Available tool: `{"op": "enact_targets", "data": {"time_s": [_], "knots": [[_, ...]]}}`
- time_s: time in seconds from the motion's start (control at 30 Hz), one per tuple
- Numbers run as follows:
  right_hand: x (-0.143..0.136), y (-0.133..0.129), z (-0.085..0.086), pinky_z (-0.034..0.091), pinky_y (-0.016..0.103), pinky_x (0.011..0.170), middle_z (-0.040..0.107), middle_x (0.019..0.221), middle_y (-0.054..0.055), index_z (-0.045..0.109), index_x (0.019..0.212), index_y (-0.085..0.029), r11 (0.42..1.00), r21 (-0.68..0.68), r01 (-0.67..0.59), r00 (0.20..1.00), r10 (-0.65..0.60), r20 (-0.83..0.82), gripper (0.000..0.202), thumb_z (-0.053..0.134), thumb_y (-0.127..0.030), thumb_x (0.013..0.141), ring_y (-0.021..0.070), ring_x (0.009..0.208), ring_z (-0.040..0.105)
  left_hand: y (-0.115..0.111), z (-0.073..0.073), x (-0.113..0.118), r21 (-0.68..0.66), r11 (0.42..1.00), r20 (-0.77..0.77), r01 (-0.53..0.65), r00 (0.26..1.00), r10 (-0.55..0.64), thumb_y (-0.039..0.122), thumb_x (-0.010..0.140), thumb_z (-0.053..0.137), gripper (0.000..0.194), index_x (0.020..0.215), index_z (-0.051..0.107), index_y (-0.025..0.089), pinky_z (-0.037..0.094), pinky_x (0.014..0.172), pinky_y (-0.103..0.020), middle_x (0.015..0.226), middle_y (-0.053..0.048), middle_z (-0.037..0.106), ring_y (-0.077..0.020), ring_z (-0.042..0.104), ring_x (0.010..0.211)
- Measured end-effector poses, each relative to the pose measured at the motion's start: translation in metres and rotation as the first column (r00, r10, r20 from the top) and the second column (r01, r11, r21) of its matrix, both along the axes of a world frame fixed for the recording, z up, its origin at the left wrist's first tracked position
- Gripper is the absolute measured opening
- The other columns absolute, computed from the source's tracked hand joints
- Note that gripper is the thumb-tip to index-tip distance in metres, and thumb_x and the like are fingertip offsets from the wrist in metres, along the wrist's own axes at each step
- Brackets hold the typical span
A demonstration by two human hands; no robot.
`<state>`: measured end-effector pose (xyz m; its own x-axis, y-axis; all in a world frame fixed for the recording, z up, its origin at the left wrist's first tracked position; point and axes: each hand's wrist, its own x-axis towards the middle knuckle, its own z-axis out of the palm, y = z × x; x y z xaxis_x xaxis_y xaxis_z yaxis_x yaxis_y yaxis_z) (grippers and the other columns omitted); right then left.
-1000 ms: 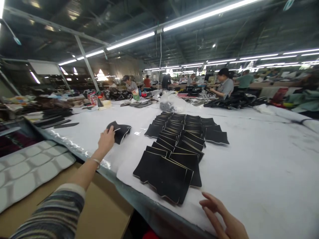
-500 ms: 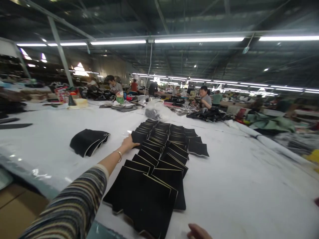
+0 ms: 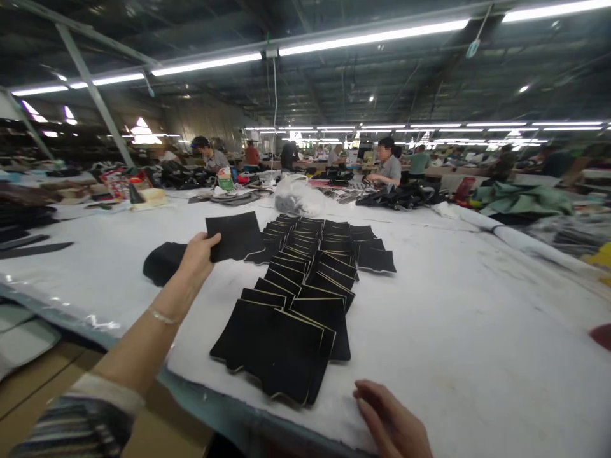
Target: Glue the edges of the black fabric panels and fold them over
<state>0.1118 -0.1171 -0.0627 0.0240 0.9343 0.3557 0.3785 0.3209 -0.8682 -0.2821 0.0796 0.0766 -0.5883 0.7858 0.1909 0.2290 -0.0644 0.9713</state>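
My left hand [image 3: 198,257] is closed on the edge of a black panel [image 3: 236,235], thumb on top, raised off the table. Right of it spread overlapping rows of similar black panels with thin pale edges [image 3: 272,346], the largest lying at the near end. Behind my left wrist a small black pile [image 3: 163,262] is partly hidden. My right hand [image 3: 391,416] rests low at the near edge, right of the rows, its fingers loosely bent and apart from the thumb, with nothing in it.
The white-covered table [image 3: 453,318] extends on both sides. A clear plastic bag [image 3: 298,194] sits beyond the rows, and dark strips [image 3: 401,197] lie to its right. A white roll [image 3: 515,238] runs along the right side. Other people [image 3: 389,166] work farther back.
My left hand has lifted a black panel from the far-left row and drawn it up and leftward. My right hand has come further into view at the lower right.
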Motion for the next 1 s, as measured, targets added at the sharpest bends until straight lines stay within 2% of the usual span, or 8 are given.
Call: {"op": "enact_targets", "data": {"time_s": [0.07,0.17,0.27,0.4,0.53,0.73,0.87,1.0], "knots": [[0.003,0.000,0.011,0.057,0.026,0.075,0.073,0.093,0.006,0.069,0.102,-0.023,0.997,-0.045,-0.063,0.996,0.059,-0.072,0.031,0.062,-0.049,0.086,0.0202,0.082,0.070,-0.050,0.007,0.038,0.061,0.985,0.079,0.162,0.983,-0.167,0.030,0.074,0.065,0.026,0.096,0.058,0.018,0.057,0.072,-0.033,0.086,-0.003,0.069,-0.0190,0.066,0.078],[0.006,-0.006,0.028,0.055,0.027,0.066,0.069,0.100,0.007,0.063,0.116,-0.022,0.983,-0.072,-0.167,0.957,0.144,-0.253,0.041,0.059,-0.050,0.087,0.0165,0.069,0.063,-0.136,-0.006,0.111,0.038,0.847,0.335,0.530,0.792,-0.511,0.033,0.072,0.074,0.036,0.102,0.060,0.019,0.055,0.079,-0.033,0.097,-0.004,0.069,-0.0209,0.066,0.088],[0.008,-0.023,0.043,0.046,0.023,0.050,0.066,0.091,0.003,0.060,0.117,-0.021,0.920,-0.220,-0.324,0.872,0.200,-0.447,0.044,0.063,-0.050,0.084,0.0100,0.053,0.050,-0.214,-0.038,0.169,-0.073,0.718,0.555,0.692,0.627,-0.547,0.035,0.074,0.074,0.035,0.103,0.060,0.022,0.053,0.079,-0.030,0.101,-0.004,0.069,-0.0205,0.065,0.091],[0.015,-0.057,0.047,0.047,0.024,0.064,0.061,0.076,0.000,0.065,0.087,-0.017,0.758,-0.422,-0.496,0.819,0.248,-0.517,0.027,0.071,-0.043,0.081,0.0140,0.070,0.057,-0.273,-0.071,0.189,-0.183,0.541,0.689,0.821,0.500,-0.525,0.037,0.075,0.073,0.034,0.102,0.060,0.021,0.050,0.078,-0.028,0.093,-0.003,0.067,-0.0187,0.062,0.088],[0.022,-0.085,0.032,0.045,0.025,0.066,0.061,0.080,0.000,0.064,0.085,-0.016,0.624,-0.537,-0.567,0.811,0.311,-0.495,0.025,0.069,-0.040,0.083,0.0147,0.073,0.056,-0.279,-0.081,0.178,-0.382,0.386,0.608,0.840,0.542,-0.579,0.046,0.078,0.068,0.031,0.090,0.062,0.017,0.042,0.061,-0.022,0.077,0.000,0.062,-0.0134,0.055,0.070],[0.023,-0.091,0.022,0.043,0.024,0.067,0.060,0.082,0.000,0.062,0.086,-0.017,0.628,-0.536,-0.564,0.825,0.454,-0.336,0.019,0.061,-0.036,0.089,0.0153,0.077,0.055,-0.251,-0.079,0.180,-0.513,0.157,0.400,0.844,0.397,-0.826,0.034,0.075,0.063,0.022,0.072,0.070,0.013,0.036,0.058,-0.021,0.065,0.001,0.059,-0.0116,0.049,0.063],[0.022,-0.087,0.033,0.044,0.026,0.065,0.061,0.081,-0.001,0.061,0.101,-0.020,0.769,-0.461,-0.442,0.862,0.506,0.017,0.017,0.063,-0.031,0.089,0.0152,0.071,0.054,-0.235,-0.077,0.185,-0.539,0.024,0.475,0.842,0.328,-0.817,0.028,0.067,0.063,0.017,0.066,0.071,0.013,0.033,0.052,-0.021,0.054,0.002,0.057,-0.0099,0.046,0.053],[0.013,-0.087,0.047,0.044,0.038,0.086,0.061,0.108,0.008,0.063,0.105,-0.022,0.907,-0.157,-0.390,0.833,0.421,0.359,0.018,0.066,-0.024,0.088,0.0230,0.099,0.055,-0.230,-0.079,0.188,-0.516,-0.040,0.597,0.855,0.326,-0.733,0.024,0.060,0.064,0.012,0.064,0.070,0.014,0.036,0.049,-0.021,0.052,0.002,0.059,-0.0097,0.048,0.048]]}}
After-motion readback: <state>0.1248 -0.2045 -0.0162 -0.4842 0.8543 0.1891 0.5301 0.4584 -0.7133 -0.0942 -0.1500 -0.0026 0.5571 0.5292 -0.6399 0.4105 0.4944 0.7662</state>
